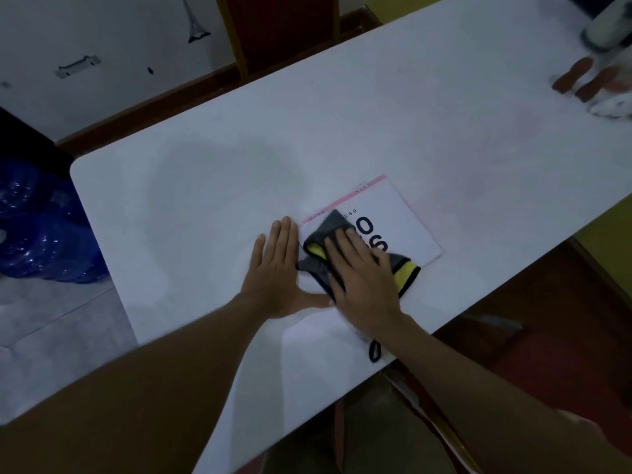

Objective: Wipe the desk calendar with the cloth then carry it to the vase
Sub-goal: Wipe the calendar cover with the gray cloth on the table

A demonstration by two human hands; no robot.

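The desk calendar (396, 213), white with a pink top edge and large dark digits, lies flat on the white table (376, 124). A grey and yellow cloth (328, 230) is spread over its near left part. My right hand (362, 278) presses flat on the cloth with fingers extended. My left hand (277, 271) lies flat and open on the table, just left of the calendar, its thumb reaching under my right hand. A blurred white vase (605, 25) stands at the table's far right corner.
Another person's fingers (588, 80) rest on the table near the vase beside something white. A dark loop (374, 351) lies near the front edge under my right forearm. Blue plastic bottles (41, 227) sit on the floor at left. A red chair (284, 25) stands behind the table.
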